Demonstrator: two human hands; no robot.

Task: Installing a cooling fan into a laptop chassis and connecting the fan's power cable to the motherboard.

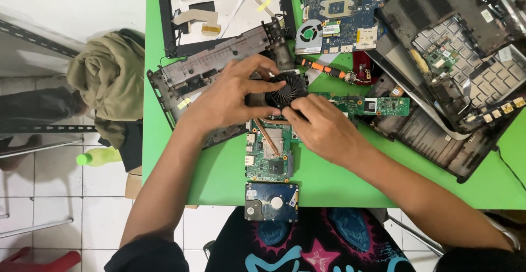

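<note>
Hard drive (272, 201) at worktop (219, 179) edge, green circuit board (269, 157) beyond; left hand (230, 99) and right hand (323, 127) both pinch black fan (286, 89).

A green table (219, 179) stands on a white tiled floor (49, 195), evenly lit

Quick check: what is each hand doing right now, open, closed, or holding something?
Left hand: closed on the black cooling fan, fingers at its top edge.
Right hand: fingertips pinching the fan's lower edge.
</note>
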